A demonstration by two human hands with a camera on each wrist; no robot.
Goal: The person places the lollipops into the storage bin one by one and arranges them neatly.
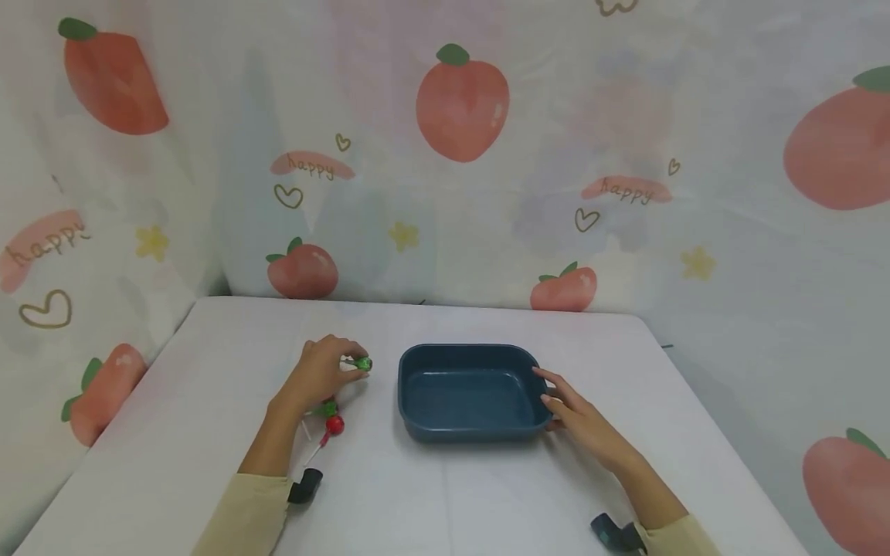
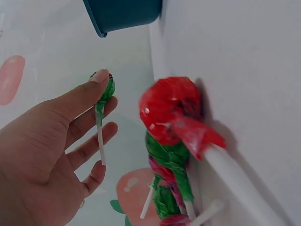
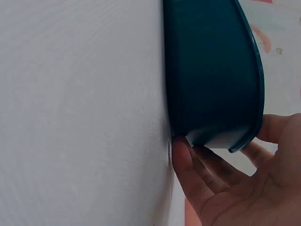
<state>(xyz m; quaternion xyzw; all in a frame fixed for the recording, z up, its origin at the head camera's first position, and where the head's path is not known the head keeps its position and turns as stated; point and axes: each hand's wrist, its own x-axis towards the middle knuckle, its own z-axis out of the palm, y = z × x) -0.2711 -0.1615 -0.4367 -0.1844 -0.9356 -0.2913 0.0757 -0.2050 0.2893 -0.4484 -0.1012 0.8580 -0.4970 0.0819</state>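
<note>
My left hand (image 1: pixel 321 374) pinches a green-wrapped lollipop (image 2: pixel 107 89) between thumb and forefinger, its white stick pointing down past the other fingers in the left wrist view. The hand is above the table, left of a dark blue rectangular dish (image 1: pixel 473 425). My right hand (image 1: pixel 584 421) holds this dish by its right end; in the right wrist view the fingers lie against the end wall and low edge, with the thumb by the rim. Below my left hand lie a red lollipop (image 1: pixel 335 425) and several green and dark red ones, partly hidden by the wrist in the head view.
The white-covered table (image 1: pixel 445 502) reaches back to a hanging cloth (image 1: pixel 487 232) printed with fruit, hearts and the word happy. Black devices (image 1: pixel 306 486) are worn on both wrists. The dish interior shows only its bare blue floor.
</note>
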